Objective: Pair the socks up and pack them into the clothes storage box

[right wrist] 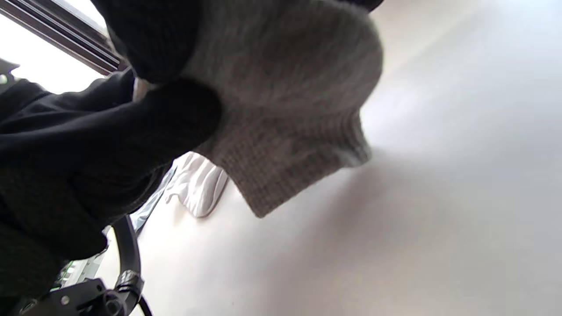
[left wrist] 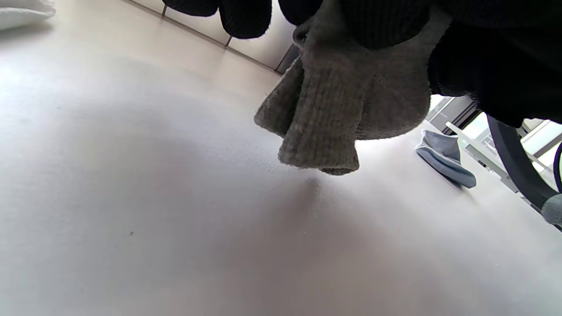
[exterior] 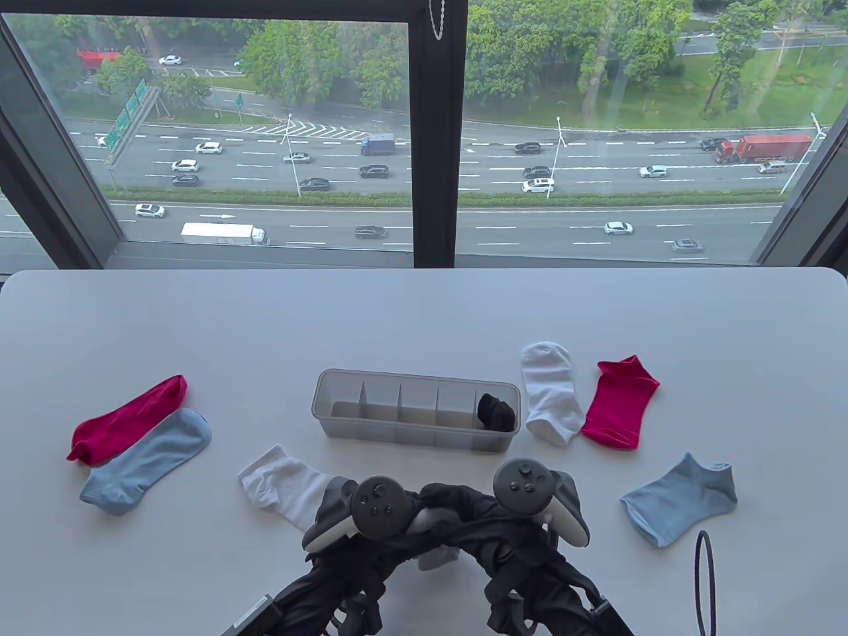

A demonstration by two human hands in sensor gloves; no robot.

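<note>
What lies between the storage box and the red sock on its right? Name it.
In the table view, a white sock lies between the storage box and the red sock, its edge against that sock.

— How many socks lie loose around the storage box (exterior: 371, 397)?

— Six. Two red: one (exterior: 129, 416) far left of the box, one (exterior: 620, 402) to its right. Two light blue: one (exterior: 146, 462) left of the box, one (exterior: 681, 498) right and nearer the camera. Two white: one (exterior: 550, 391) just right of the box, one (exterior: 285, 485) in front of it.

— Anything else?

— One black bundle (exterior: 495, 411) in the box's rightmost compartment, one grey sock (left wrist: 338, 109) held up in front of the box, and two gloved hands: left (exterior: 361, 513), right (exterior: 530, 497).
</note>
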